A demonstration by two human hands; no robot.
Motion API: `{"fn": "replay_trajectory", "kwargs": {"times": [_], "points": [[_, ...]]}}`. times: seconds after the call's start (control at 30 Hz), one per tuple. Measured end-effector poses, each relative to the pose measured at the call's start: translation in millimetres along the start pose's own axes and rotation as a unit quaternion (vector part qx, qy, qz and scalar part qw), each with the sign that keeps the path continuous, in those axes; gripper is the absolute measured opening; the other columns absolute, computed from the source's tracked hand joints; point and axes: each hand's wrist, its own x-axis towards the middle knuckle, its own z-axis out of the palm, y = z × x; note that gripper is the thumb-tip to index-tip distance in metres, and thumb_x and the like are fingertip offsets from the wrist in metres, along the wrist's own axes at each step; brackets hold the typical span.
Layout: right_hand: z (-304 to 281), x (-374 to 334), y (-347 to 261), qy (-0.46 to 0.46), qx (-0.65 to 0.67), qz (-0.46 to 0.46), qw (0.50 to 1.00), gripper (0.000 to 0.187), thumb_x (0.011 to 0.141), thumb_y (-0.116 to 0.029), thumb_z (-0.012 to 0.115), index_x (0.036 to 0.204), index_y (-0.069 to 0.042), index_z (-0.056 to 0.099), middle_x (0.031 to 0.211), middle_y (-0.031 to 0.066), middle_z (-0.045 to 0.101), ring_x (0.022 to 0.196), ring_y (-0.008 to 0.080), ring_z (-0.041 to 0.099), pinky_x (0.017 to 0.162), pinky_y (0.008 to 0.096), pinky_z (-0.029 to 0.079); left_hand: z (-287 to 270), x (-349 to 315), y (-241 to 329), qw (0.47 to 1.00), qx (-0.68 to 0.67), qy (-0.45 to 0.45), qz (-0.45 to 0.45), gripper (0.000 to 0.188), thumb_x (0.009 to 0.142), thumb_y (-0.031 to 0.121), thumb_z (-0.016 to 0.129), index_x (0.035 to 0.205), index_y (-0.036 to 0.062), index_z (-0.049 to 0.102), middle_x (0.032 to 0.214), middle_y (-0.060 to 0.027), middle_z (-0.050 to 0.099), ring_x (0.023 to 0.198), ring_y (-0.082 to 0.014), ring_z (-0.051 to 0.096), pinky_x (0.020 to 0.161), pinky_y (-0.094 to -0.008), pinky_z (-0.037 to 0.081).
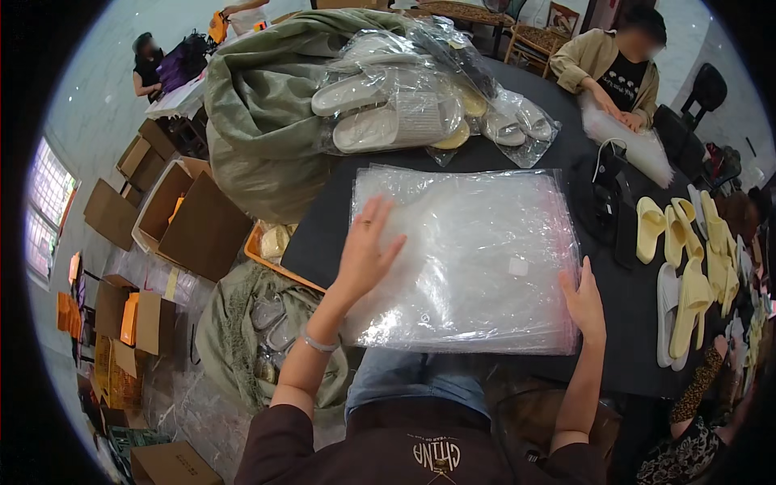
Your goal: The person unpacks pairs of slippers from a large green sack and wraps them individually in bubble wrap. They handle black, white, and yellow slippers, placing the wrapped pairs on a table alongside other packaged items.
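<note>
Far white slippers (pixel 432 120) look bagged; yellow slippers (pixel 649 232) at right lie loose. The left hand (pixel 368 252) spreads open over clear bags (pixel 477 242); the right hand (pixel 585 305) meets their edge, grip unclear.

Head-worn fisheye, looking steeply down and forward past the wearer's own chest.
The left camera of a side-by-side pair sees the wearer's dark shirt (pixel 372 453) very close at six o'clock, upside down, and the stack of clear plastic (pixel 469 250) at arm's reach in the centre; a co-worker (pixel 638 77) sits farther off toward two o'clock, and the barred window (pixel 52 206) bends along the dark rim at nine.
</note>
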Motion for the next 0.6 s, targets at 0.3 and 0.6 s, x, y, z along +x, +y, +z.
{"fn": "replay_trajectory", "kwargs": {"times": [0.3, 0.6], "points": [[-9.1, -51.6, -13.0, -0.033, 0.008, -0.002, 0.999, 0.048, 0.087, -0.032, 0.052, 0.123, 0.0, 0.046, 0.123, 0.0166, 0.047, 0.114, 0.0306, 0.046, 0.096, 0.0347, 0.035, 0.8, -64.7, -18.7, 0.946, -0.232, 0.07, -0.216, 0.06, 0.095, 0.032, 0.039, 0.136, -0.0076, 0.022, 0.141, -0.0232, 0.025, 0.132, -0.0303, 0.022, 0.107, -0.0322, 0.016], [-3.2, 30.8, 22.3, 0.062, 0.028, 0.006, 0.998, 0.078, 0.086, -0.052, 0.044, 0.125, 0.015, 0.034, 0.123, 0.0339, 0.043, 0.12, 0.0407, 0.04, 0.1, 0.0374, 0.032, 9.0, -45.1, -24.5, 0.932, -0.259, 0.1, -0.233, 0.058, 0.095, 0.033, 0.039, 0.136, -0.0049, 0.025, 0.144, -0.019, 0.022, 0.134, -0.0271, 0.019, 0.108, -0.0319, 0.014]]}}
